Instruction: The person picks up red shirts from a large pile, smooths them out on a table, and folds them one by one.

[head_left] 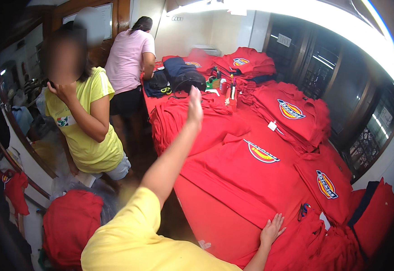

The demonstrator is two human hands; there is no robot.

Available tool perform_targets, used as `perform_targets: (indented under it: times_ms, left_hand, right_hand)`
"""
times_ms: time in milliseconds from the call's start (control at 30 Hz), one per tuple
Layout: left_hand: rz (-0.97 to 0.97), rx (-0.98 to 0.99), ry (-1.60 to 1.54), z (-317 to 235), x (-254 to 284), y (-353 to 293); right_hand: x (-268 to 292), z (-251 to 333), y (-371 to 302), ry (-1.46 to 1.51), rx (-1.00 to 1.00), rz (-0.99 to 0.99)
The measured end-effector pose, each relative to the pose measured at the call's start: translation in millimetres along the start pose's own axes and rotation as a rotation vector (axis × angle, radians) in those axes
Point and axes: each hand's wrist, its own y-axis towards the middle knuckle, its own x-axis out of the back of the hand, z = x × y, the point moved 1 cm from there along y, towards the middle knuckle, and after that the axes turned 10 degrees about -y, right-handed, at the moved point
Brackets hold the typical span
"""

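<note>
Across the red-covered bench (210, 216) lies a red shirt (246, 183), its emblem (263, 154) partly hidden; the right hand (272, 231) sits flat, fingers spread, at the shirt's near edge; the left hand (195, 109) stretches out open, edge-on, some fingers hidden!

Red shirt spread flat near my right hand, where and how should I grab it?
Probably pinch the red shirt along its near edge, at two spaced points, coming from your side: it lies flat, and that edge runs long and exposed beside the red tabletop. Your right hand is near its right end.
</note>
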Motion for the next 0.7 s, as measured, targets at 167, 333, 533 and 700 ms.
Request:
perform_targets:
  times_ms: [167,333,533,700]
  left_hand:
    - [0.584,0.202,0.525,97,35,-190]
    - [0.141,0.244,-0.253,75,28,-138]
    - [0.061,-0.27,0.569,69,73,-72]
    - [0.481,-0.102,1.34,136,128,-143]
  right_hand:
    - [4,6,2,-0.014,0.024,0.021]
    - [8,14,4,0.001,0.034,-0.009]
    - [2,8,2,-0.013,0.028,-0.027]
    - [1,11,5,-0.008,0.047,-0.045]
